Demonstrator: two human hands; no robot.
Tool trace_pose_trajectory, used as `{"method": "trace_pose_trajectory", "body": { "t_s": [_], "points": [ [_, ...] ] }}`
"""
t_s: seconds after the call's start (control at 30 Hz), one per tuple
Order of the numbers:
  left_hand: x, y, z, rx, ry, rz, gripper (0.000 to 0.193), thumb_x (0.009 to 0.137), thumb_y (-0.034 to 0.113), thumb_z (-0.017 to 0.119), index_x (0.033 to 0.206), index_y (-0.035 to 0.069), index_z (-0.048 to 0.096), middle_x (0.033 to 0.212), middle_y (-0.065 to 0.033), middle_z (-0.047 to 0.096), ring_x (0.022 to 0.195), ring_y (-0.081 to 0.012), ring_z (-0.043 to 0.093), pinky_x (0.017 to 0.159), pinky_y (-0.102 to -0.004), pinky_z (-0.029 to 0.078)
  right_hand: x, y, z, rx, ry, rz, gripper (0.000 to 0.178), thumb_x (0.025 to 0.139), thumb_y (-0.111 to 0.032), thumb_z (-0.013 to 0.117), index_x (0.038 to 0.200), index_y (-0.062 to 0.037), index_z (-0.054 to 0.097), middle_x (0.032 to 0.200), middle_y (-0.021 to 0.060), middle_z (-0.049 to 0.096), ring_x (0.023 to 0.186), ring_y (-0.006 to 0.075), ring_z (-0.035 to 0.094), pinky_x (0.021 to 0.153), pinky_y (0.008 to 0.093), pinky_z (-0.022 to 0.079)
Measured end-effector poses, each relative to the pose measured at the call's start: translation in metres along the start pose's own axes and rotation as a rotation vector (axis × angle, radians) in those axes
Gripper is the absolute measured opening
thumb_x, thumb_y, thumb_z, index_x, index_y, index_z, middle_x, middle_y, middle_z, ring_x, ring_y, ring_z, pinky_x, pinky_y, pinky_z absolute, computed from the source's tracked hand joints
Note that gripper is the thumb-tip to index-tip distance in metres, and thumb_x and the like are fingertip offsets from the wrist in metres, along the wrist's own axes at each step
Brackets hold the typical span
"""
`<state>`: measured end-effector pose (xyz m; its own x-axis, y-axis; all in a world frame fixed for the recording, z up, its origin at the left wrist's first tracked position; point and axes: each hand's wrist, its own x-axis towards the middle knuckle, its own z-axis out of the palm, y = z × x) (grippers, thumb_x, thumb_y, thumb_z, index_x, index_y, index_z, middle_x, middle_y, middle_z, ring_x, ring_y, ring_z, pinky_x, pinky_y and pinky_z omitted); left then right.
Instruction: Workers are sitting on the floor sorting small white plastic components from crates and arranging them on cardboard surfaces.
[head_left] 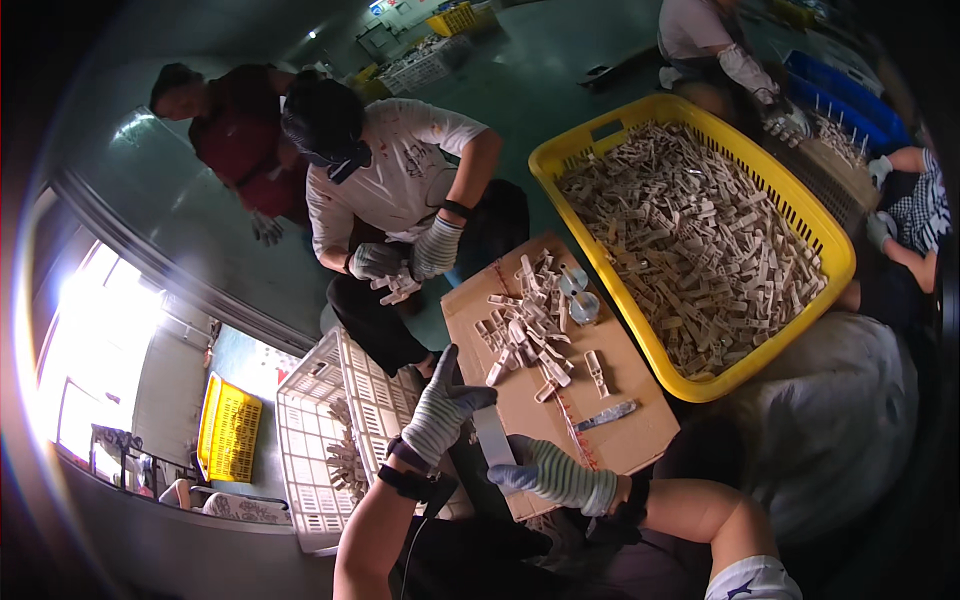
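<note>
In front of me, my left hand (440, 412), in a striped grey-palmed glove, pinches the upper end of a flat pale grey strip (493, 436). At its lower end, the fingers of my gloved right hand (560, 474) are closed on the same strip. Just beyond lies a cardboard sheet (640, 432) with a heap of small beige slotted pieces (535, 325). One such piece (597, 373) lies apart from the heap. Closer to my right hand is a narrow grey flat tool (606, 415). Clear round containers (583, 307) stand beside the heap.
A yellow crate (835, 262) full of beige pieces stands at the right. A white crate (305, 440) with some pieces is at the left, a yellow basket (232, 428) beyond it. Opposite, a gloved co-worker (400, 170) handles pieces; other people sit around.
</note>
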<state>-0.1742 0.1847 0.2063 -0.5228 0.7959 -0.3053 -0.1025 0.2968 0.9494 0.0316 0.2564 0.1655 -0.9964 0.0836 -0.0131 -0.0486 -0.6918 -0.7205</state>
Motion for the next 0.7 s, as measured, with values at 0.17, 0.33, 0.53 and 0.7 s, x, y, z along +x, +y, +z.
{"method": "trace_pose_trajectory", "body": {
  "t_s": [0.17, 0.33, 0.53, 0.7],
  "points": [
    [0.032, -0.010, 0.011, -0.131, 0.173, 0.039, 0.096, 0.077, -0.008, 0.069, 0.152, 0.009, 0.012, 0.109, -0.0181, 0.061, 0.082, -0.0220, 0.068, 0.076, -0.0323, 0.056, 0.013, -0.010, -0.020, -0.142, 0.028, -0.069, 0.041, 0.091, -0.032, 0.068, 0.118, -0.0034, 0.058, 0.098, 0.0013, 0.061, 0.088, 0.0088, 0.058, 0.078, 0.0251, 0.049],
    [0.094, -0.035, -0.047, -0.365, 0.427, -0.064, 0.092, 0.078, -0.011, 0.062, 0.151, 0.015, 0.013, 0.088, -0.0123, 0.066, 0.077, -0.0222, 0.067, 0.071, -0.0385, 0.057, 0.015, -0.004, -0.004, -0.405, -0.081, -0.056, 0.045, 0.086, -0.041, 0.071, 0.111, -0.0041, 0.062, 0.093, 0.0045, 0.067, 0.083, 0.0136, 0.062, 0.073, 0.0291, 0.050],
    [0.161, -0.048, -0.094, -0.409, 0.528, -0.176, 0.065, 0.081, -0.008, 0.063, 0.133, 0.017, 0.034, 0.089, -0.0086, 0.064, 0.073, -0.0237, 0.066, 0.070, -0.0439, 0.058, -0.022, -0.008, 0.011, -0.283, -0.223, -0.036, 0.045, 0.086, -0.037, 0.072, 0.113, -0.0021, 0.063, 0.103, 0.0101, 0.068, 0.099, 0.0205, 0.064, 0.088, 0.0325, 0.049],
    [0.160, -0.054, -0.110, -0.333, 0.424, -0.326, 0.039, 0.078, 0.013, 0.076, 0.107, 0.016, 0.050, 0.107, -0.0063, 0.062, 0.109, -0.0265, 0.052, 0.096, -0.0520, 0.038, -0.015, -0.008, 0.000, -0.450, -0.186, -0.103, 0.047, 0.086, -0.036, 0.072, 0.114, -0.0003, 0.060, 0.104, 0.0120, 0.067, 0.100, 0.0232, 0.064, 0.088, 0.0337, 0.049]
  ]
}}
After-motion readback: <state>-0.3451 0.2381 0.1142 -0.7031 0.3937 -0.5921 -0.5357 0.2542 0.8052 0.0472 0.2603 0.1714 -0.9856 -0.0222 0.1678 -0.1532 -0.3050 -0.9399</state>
